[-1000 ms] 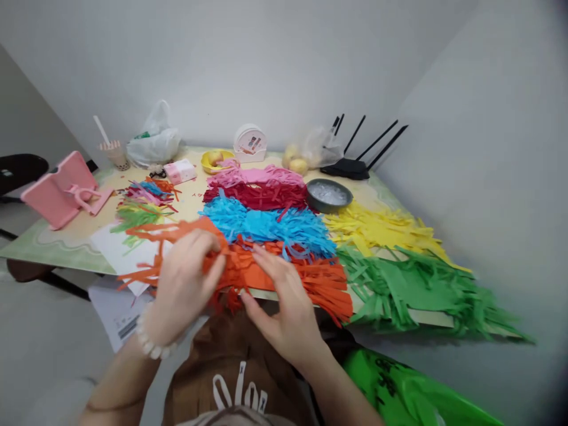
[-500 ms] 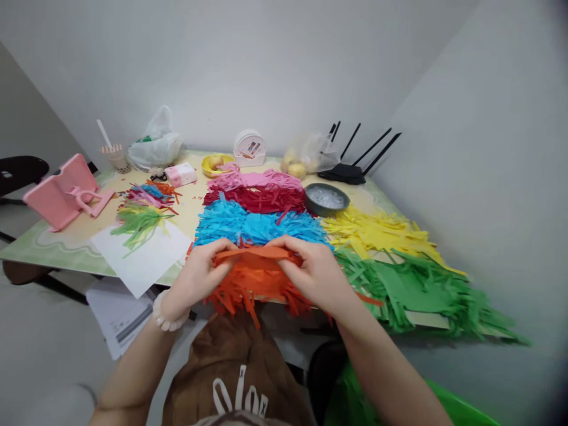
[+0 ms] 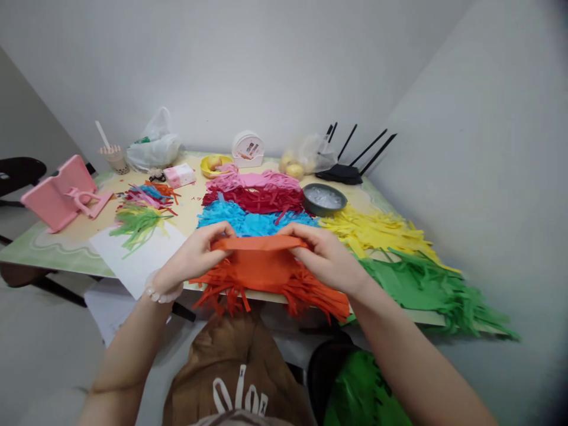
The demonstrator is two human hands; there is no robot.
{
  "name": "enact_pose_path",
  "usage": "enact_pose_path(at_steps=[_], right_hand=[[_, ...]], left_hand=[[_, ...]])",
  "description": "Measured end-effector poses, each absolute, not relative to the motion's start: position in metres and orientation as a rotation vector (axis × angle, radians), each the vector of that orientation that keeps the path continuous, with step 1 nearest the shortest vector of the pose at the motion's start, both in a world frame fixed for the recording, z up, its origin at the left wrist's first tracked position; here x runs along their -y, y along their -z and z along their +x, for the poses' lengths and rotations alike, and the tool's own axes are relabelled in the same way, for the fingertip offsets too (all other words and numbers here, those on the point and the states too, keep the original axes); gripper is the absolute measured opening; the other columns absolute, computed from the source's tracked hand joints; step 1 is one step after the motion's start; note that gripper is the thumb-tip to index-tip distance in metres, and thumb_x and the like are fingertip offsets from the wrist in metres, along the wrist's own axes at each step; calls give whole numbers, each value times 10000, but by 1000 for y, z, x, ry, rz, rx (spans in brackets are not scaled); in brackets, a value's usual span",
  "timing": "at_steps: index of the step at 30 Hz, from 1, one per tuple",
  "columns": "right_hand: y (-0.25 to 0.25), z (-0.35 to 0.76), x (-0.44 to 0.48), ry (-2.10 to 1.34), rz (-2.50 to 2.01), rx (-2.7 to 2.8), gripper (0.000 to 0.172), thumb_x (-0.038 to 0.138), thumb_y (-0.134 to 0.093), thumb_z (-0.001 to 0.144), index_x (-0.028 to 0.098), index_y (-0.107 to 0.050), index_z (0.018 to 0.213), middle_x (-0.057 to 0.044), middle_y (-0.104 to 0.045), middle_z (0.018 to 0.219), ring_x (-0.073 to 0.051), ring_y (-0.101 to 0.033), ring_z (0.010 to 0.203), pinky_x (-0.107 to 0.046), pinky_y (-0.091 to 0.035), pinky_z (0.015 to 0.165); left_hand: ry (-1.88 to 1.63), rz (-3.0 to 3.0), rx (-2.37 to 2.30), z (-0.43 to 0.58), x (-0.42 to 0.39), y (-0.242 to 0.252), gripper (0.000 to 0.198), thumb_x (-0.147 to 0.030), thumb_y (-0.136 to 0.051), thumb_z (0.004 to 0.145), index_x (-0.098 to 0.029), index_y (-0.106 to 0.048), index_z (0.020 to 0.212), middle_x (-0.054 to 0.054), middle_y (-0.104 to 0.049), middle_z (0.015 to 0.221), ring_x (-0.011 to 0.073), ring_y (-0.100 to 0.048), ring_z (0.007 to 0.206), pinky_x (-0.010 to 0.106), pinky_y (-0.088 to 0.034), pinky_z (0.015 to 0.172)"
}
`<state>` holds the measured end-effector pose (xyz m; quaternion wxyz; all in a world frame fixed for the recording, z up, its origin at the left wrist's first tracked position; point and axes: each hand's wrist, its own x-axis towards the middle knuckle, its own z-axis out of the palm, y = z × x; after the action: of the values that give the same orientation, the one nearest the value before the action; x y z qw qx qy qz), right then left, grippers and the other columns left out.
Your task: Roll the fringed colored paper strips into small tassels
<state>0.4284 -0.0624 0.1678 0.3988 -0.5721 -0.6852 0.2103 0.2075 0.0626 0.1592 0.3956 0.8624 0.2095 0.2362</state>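
Note:
An orange fringed paper sheet (image 3: 261,266) hangs between my hands at the table's front edge, its upper edge folded over into a narrow band. My left hand (image 3: 206,251) pinches the left end of that band between thumb and fingers. At the right end, my right hand (image 3: 322,254) grips it the same way. Cut strips fan out at both sides of the sheet, with a plain panel in the middle. Just behind lies blue fringed paper (image 3: 261,223), then dark red fringed paper (image 3: 266,200) and pink fringed paper (image 3: 275,179).
Yellow fringed paper (image 3: 381,231) and green fringed paper (image 3: 417,284) lie to the right. A dark bowl (image 3: 325,199) stands behind them, near a black router (image 3: 341,173). At left are loose strips (image 3: 139,222), white paper (image 3: 128,260) and a pink stand (image 3: 57,198).
My hands have moved slightly apart and up, drawing the orange paper's folded edge straighter. More of its plain middle panel now shows.

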Motion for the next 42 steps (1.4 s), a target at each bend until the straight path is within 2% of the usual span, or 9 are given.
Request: enact_pose_path(at_steps=[4,9,17,20,25,29,32,37,42], right_hand=[[-162,434,62,-496,-1471,1716,139,207,-531,850,198,-630,947,-23,-689,865,-174,-614,756,-266,-442,681],[-154,439,63,-557,-1316,1611,360,94,-503,778,235,-734,1016,-27,-738,982,-197,-664,898,-300,-493,795],[-147,440,60,-643,-1096,1485,286,87,-563,778,242,-795,715,-31,-694,772,-159,-631,722,-282,-481,676],[-149,441,60,-620,-1111,1511,295,78,-557,763,237,-786,665,-39,-675,819,-159,-629,739,-287,-483,668],[-160,441,63,-542,-1103,1672,324,73,-523,757,242,-786,670,-41,-650,839,-160,-627,741,-312,-494,692],[-167,439,66,-489,-1098,1823,351,41,-513,777,246,-783,686,-39,-647,877,-152,-632,766,-291,-498,677],[-169,442,67,-403,-1088,1938,400,-1,-483,777,254,-784,709,-39,-650,926,-156,-637,823,-299,-506,734],[-179,460,69,-481,-1191,2119,436,44,-498,809,285,-772,1047,-65,-642,1147,-213,-624,1083,-364,-507,928],[-190,462,64,-765,-1379,2099,772,346,-765,776,280,-456,1480,-85,-634,1344,-263,-620,1189,-356,-514,946]], left_hand=[[-709,2070,-536,207,-64,-154,218,-97,-445,668,-186,-509,857,-10,-553,814,128,-511,712,231,-435,658],[-706,1940,-449,202,-64,-148,441,-45,-465,654,-188,-647,1029,34,-665,1015,150,-602,815,246,-484,728],[-623,1972,-296,192,-66,-155,275,-116,-566,842,-216,-794,960,75,-687,978,193,-616,900,323,-477,859],[-459,2043,-250,184,-65,-166,242,-230,-638,845,-229,-774,1045,93,-665,1112,239,-613,1031,356,-468,952],[-417,1899,-324,192,-62,-174,612,-462,-651,848,-273,-524,1416,111,-629,1288,276,-578,1178,343,-503,914],[-203,1960,-421,211,-61,-177,313,-416,-639,865,-188,-724,1062,34,-692,895,166,-605,791,230,-459,668],[-94,2032,-436,218,-64,-180,347,-432,-645,853,-132,-678,684,-17,-550,624,103,-451,586,219,-338,537],[-122,2172,-480,218,-67,-183,324,-415,-661,832,-131,-639,676,-19,-542,667,109,-448,638,224,-327,577],[-68,2286,-514,221,-66,-184,393,-442,-625,850,-148,-541,604,-58,-371,562,80,-298,530,231,-222,496]])
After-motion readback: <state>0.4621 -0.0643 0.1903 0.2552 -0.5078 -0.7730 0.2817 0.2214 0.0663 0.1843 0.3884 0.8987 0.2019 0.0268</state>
